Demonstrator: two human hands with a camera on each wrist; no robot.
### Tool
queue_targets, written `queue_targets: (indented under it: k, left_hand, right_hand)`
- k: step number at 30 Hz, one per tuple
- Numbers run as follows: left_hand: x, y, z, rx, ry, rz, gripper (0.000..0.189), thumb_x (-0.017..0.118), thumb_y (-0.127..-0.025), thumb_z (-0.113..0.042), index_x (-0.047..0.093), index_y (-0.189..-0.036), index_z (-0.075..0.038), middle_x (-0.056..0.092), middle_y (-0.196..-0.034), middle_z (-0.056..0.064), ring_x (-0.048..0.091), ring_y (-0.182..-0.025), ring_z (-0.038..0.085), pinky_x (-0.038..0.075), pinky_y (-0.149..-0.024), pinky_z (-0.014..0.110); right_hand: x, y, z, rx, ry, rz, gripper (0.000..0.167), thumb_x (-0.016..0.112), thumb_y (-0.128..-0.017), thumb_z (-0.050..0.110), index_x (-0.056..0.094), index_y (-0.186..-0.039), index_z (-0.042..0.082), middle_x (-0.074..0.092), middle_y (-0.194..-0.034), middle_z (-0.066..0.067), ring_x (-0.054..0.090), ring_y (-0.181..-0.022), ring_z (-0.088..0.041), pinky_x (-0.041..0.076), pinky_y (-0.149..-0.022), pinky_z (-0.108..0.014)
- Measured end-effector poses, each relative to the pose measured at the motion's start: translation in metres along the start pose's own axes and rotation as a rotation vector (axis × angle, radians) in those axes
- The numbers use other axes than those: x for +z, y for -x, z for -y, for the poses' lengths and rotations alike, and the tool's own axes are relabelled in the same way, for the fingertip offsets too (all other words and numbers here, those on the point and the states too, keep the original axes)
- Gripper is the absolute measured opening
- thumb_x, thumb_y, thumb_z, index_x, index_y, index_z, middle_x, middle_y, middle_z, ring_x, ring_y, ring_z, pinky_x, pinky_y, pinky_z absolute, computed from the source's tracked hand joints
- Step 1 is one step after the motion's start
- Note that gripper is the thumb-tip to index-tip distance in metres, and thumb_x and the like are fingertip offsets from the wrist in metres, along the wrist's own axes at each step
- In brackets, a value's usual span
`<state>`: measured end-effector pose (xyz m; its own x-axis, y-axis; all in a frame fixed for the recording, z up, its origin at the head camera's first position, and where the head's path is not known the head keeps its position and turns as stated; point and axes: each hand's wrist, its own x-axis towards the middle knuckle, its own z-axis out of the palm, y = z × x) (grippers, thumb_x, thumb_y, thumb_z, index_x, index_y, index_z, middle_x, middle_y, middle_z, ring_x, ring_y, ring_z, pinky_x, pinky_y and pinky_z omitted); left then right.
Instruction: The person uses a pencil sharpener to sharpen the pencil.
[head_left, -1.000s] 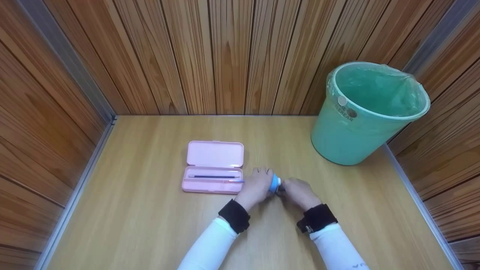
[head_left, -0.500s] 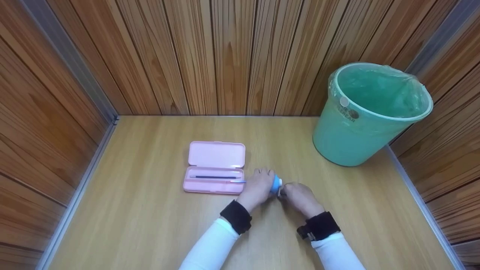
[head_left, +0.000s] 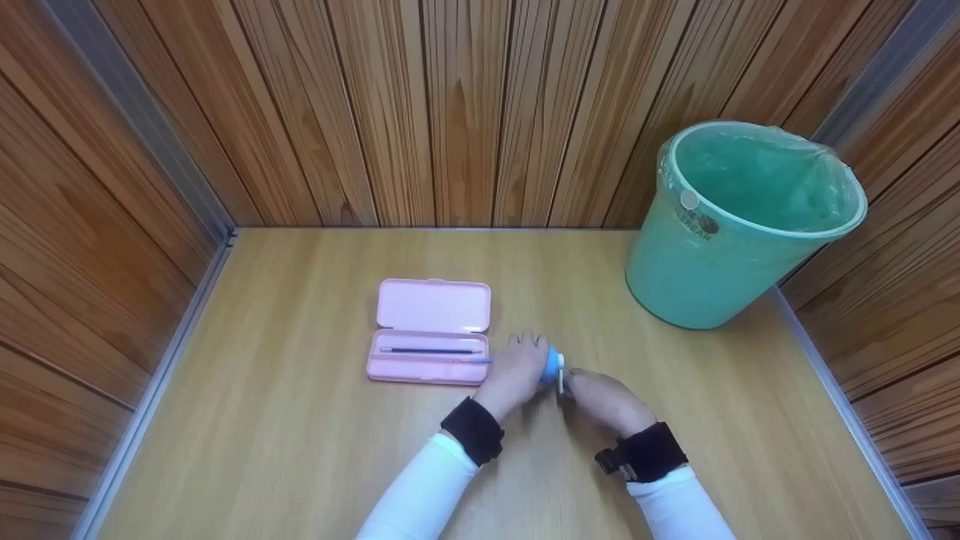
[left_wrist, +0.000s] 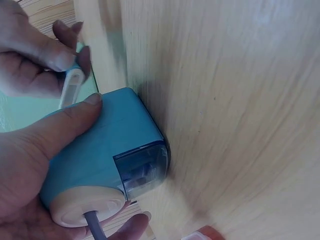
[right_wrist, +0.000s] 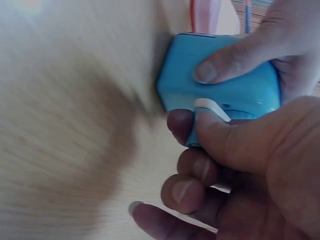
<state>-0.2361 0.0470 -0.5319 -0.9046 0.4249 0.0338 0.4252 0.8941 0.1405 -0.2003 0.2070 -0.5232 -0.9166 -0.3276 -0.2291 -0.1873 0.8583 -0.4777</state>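
Note:
My left hand (head_left: 516, 369) grips a blue crank pencil sharpener (left_wrist: 107, 135) on the table, its thumb across the top. A dark-shafted pencil (left_wrist: 95, 225) sticks into the sharpener's round pale front. In the head view this pencil (head_left: 474, 361) points left over the open case. With thumb and index finger, my right hand (right_wrist: 250, 155) pinches the blue knob (right_wrist: 192, 132) of the white crank arm (head_left: 560, 380). A smoky clear shavings drawer (left_wrist: 145, 170) shows on the sharpener's side. In the head view my left hand covers most of the sharpener.
An open pink pencil case (head_left: 427, 376) lies left of the sharpener, lid folded back, with a dark pencil (head_left: 427, 350) inside. A green lined trash bin (head_left: 686, 277) stands at the back right. Wood-panelled walls (head_left: 465, 112) enclose the table at the back and sides.
My right hand has moved slightly down and right with the crank knob, and the white crank arm now shows pointing down. My left hand keeps its hold on the sharpener.

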Motion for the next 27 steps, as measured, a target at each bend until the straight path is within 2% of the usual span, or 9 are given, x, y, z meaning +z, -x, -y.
queue_targets:
  k: [3,5,9,13,17,20,24,27]
  left_hand:
    - [0.000,-0.002,0.001,-0.002,-0.002,0.006,0.056,0.082,-0.076,-0.030,0.057,-0.123,-0.009,0.059,-0.108,0.010,0.058,-0.095,0.028,0.053,-0.068,0.041]
    - [-0.001,-0.003,0.002,-0.006,0.004,0.036,0.055,0.080,-0.079,-0.026,0.056,-0.125,-0.010,0.058,-0.109,0.011,0.057,-0.096,0.028,0.052,-0.070,0.040]
    - [-0.002,-0.006,0.002,-0.017,0.038,0.112,0.053,0.074,-0.085,-0.021,0.052,-0.132,-0.011,0.055,-0.114,0.010,0.055,-0.099,0.026,0.051,-0.076,0.040]
    - [-0.003,-0.007,0.002,-0.014,0.046,0.119,0.050,0.073,-0.086,-0.018,0.052,-0.131,-0.011,0.054,-0.114,0.010,0.053,-0.100,0.026,0.050,-0.079,0.040]
    - [-0.004,-0.008,0.001,-0.006,0.059,0.106,0.047,0.070,-0.087,-0.014,0.052,-0.130,-0.011,0.055,-0.115,0.010,0.053,-0.102,0.026,0.050,-0.081,0.041]
    - [-0.003,-0.007,0.002,-0.001,0.070,0.115,0.044,0.068,-0.089,-0.013,0.053,-0.130,-0.013,0.054,-0.115,0.009,0.052,-0.102,0.025,0.049,-0.080,0.040]
    - [-0.001,-0.006,0.004,0.014,0.066,0.118,0.041,0.066,-0.091,-0.016,0.053,-0.130,-0.014,0.054,-0.113,0.007,0.052,-0.099,0.025,0.048,-0.081,0.040]
    - [0.000,-0.006,0.005,0.027,0.045,0.095,0.039,0.066,-0.092,-0.020,0.054,-0.129,-0.015,0.055,-0.112,0.007,0.053,-0.099,0.025,0.047,-0.084,0.042]
  right_hand:
    - [-0.008,0.001,0.005,-0.056,0.090,0.006,0.016,0.049,-0.096,0.001,0.058,-0.085,0.007,0.046,-0.071,-0.001,0.045,-0.065,-0.019,0.042,-0.060,-0.035]
    - [-0.012,0.001,0.009,-0.042,0.090,0.020,0.016,0.049,-0.096,0.001,0.058,-0.084,0.007,0.044,-0.068,-0.001,0.043,-0.061,-0.018,0.038,-0.056,-0.032]
    - [-0.018,0.002,0.012,-0.028,0.105,0.042,0.015,0.050,-0.095,0.001,0.059,-0.084,0.005,0.044,-0.066,-0.002,0.042,-0.058,-0.019,0.036,-0.054,-0.031]
    - [-0.026,0.002,0.014,-0.034,0.140,0.052,0.012,0.053,-0.094,-0.001,0.062,-0.087,0.004,0.047,-0.067,-0.002,0.044,-0.058,-0.019,0.039,-0.054,-0.032]
    - [-0.036,0.001,0.017,-0.058,0.187,0.054,0.012,0.056,-0.092,-0.004,0.065,-0.093,0.003,0.053,-0.072,-0.002,0.048,-0.061,-0.019,0.043,-0.056,-0.033]
    - [-0.042,-0.002,0.018,-0.099,0.221,0.019,0.011,0.058,-0.091,-0.004,0.066,-0.096,0.002,0.058,-0.079,-0.003,0.054,-0.066,-0.019,0.049,-0.060,-0.034]
    - [-0.049,-0.009,0.018,-0.141,0.270,-0.041,0.014,0.061,-0.091,-0.004,0.067,-0.102,-0.001,0.064,-0.090,-0.009,0.063,-0.077,-0.024,0.055,-0.070,-0.038]
    - [-0.054,-0.014,0.017,-0.138,0.262,-0.046,0.014,0.060,-0.092,-0.003,0.067,-0.105,-0.001,0.065,-0.093,-0.011,0.065,-0.081,-0.026,0.056,-0.075,-0.040]
